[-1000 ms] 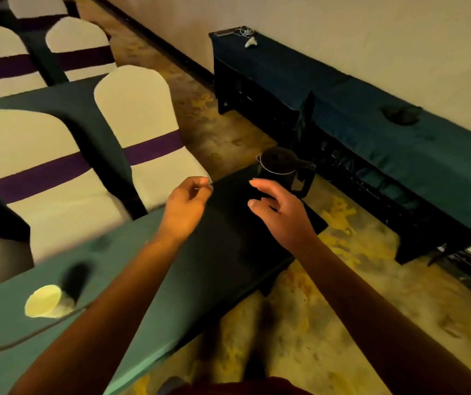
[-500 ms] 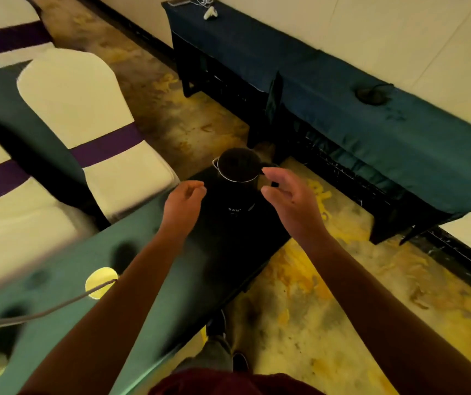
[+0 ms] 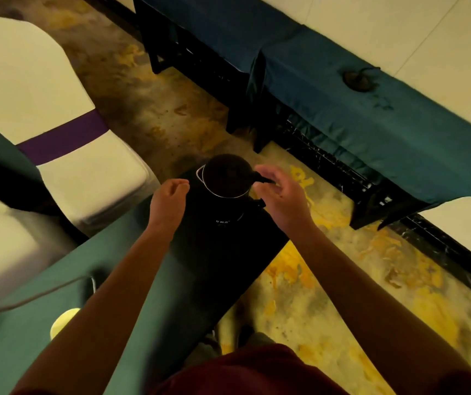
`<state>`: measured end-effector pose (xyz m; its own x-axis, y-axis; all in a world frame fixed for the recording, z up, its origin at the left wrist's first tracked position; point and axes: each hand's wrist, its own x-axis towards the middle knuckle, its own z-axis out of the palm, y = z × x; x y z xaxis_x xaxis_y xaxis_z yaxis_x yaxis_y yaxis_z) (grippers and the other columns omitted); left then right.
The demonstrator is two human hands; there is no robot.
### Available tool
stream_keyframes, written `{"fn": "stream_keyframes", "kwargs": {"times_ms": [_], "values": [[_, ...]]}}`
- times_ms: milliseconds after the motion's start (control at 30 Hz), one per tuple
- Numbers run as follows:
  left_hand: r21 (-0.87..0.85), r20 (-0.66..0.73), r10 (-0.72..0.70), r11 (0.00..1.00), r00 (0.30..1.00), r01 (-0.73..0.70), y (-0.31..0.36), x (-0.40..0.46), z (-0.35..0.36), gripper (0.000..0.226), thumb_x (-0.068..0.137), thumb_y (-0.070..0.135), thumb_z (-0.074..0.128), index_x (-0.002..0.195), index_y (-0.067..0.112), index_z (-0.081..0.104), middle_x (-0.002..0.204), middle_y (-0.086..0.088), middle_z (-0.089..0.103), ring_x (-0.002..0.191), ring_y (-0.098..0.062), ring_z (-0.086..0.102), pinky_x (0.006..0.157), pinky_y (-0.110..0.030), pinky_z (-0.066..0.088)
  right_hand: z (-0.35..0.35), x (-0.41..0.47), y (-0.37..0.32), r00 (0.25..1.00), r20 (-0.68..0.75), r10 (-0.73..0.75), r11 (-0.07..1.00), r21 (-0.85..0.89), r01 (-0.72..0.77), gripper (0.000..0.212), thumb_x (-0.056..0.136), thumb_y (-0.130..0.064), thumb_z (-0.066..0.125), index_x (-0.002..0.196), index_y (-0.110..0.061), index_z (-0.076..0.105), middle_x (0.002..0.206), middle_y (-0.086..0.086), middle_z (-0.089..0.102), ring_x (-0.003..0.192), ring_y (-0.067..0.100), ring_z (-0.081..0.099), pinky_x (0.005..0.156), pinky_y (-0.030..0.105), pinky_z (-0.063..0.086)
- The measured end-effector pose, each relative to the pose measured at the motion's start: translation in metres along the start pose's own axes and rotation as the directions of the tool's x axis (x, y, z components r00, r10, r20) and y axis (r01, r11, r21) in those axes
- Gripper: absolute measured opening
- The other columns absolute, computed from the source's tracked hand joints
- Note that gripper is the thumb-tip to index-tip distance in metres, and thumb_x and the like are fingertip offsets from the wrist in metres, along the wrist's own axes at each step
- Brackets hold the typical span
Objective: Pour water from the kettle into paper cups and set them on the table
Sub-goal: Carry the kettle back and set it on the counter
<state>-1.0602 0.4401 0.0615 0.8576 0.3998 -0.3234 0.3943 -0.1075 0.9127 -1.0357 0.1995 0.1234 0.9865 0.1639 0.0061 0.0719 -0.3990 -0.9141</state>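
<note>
So both hands have closed in on the black kettle (image 3: pixel 224 178), which sits at the far end of the green-clothed table (image 3: pixel 143 280) (patterned yellow carpet below). Right hand (image 3: pixel 281 192) curls beside its handle, not clearly gripping; left hand (image 3: pixel 168 201) hovers loosely curled, holding nothing. Paper cup (image 3: pixel 62 320) sits nearer, left.

The black kettle (image 3: pixel 224 178) stands upright at the far end of the green table (image 3: pixel 149 280). My right hand (image 3: pixel 281 192) is at its 3 o'clock, fingers curved around the handle, contact unclear. My left hand (image 3: pixel 168 201), loosely curled, is at its 9 o'clock. A paper cup (image 3: pixel 63 320) sits at 7 o'clock.
</note>
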Motion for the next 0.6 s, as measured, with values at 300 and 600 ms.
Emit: {"fn": "stream_keyframes", "kwargs": {"times_ms": [300, 600], "values": [[-0.022, -0.074, -0.073, 0.997, 0.995, 0.071, -0.017, 0.024, 0.013, 0.023, 0.076, 0.048, 0.052, 0.085, 0.035, 0.068, 0.095, -0.002, 0.071, 0.095, -0.027, 0.068, 0.092, -0.055, 0.054, -0.003, 0.045, 0.030, 0.999, 0.048, 0.014, 0.997, -0.081, -0.010, 0.033, 0.095, -0.020, 0.068, 0.127, -0.019, 0.068, 0.122, -0.005, 0.069, 0.104, -0.005, 0.061, 0.090, 0.011, 0.047], [-0.203, -0.150, -0.041, 0.979, 0.988, 0.010, 0.000, 0.039, 0.041, 0.051, 0.083, 0.061, 0.044, 0.099, 0.023, 0.075, 0.102, 0.000, 0.075, 0.103, -0.020, 0.067, 0.100, -0.045, 0.049, -0.006, 0.074, 0.079, 0.995, 0.055, 0.079, 0.986, -0.150, -0.069, 0.038, 0.094, -0.038, 0.065, 0.127, -0.021, 0.067, 0.119, -0.005, 0.068, 0.107, 0.009, 0.064, 0.087, 0.024, 0.048]]}}
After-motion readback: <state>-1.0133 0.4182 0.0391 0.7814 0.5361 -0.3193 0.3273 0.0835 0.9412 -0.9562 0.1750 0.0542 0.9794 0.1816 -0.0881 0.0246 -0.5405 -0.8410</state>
